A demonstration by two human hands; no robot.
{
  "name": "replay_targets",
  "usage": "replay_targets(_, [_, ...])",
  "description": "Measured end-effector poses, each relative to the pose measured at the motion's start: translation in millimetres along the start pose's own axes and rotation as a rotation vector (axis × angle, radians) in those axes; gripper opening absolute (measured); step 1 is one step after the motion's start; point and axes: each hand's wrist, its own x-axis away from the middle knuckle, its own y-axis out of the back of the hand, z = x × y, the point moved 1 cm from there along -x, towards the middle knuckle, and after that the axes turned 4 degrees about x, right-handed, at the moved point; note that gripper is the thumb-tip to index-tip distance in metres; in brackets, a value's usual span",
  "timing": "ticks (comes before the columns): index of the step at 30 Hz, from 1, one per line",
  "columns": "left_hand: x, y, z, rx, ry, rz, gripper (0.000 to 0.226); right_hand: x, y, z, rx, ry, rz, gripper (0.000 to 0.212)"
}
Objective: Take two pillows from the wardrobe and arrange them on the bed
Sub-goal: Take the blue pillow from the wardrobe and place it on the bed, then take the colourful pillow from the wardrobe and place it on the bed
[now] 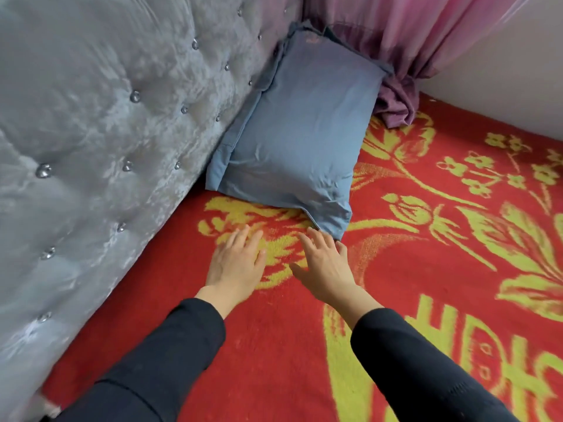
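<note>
A blue pillow (300,141) leans against the grey tufted headboard (100,126), its lower edge resting on the bed's red blanket with yellow flowers (441,269). My left hand (236,263) hovers flat over the blanket just in front of the pillow, fingers spread, holding nothing. Beside it, my right hand (324,266) is also open, and its fingertips reach almost to the pillow's near corner. Both arms are in black sleeves. Only one pillow is in view.
A pink curtain (405,35) hangs behind the pillow, its bunched purple end (396,102) lying on the blanket by the pillow's right side. A pale wall (502,86) borders the bed at the far right.
</note>
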Motion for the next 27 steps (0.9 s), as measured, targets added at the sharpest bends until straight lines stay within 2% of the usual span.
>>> replay_targets(8, [175.8, -20.2, -22.9, -0.013, 0.195, 0.009, 0.052, 146.5, -17.4, 22.3, -0.009, 0.119, 0.045, 0.07])
replay_targets(19, [478.5, -59.3, -104.9, 0.084, 0.413, -0.162, 0.049, 408.3, -24.6, 40.3, 0.147, 0.466, 0.083, 0.061])
replay_targets(27, [664.6, -104.8, -106.4, 0.137, 0.602, -0.231, 0.044, 552.9, -63.3, 95.9, 0.205, 0.683, 0.124, 0.057])
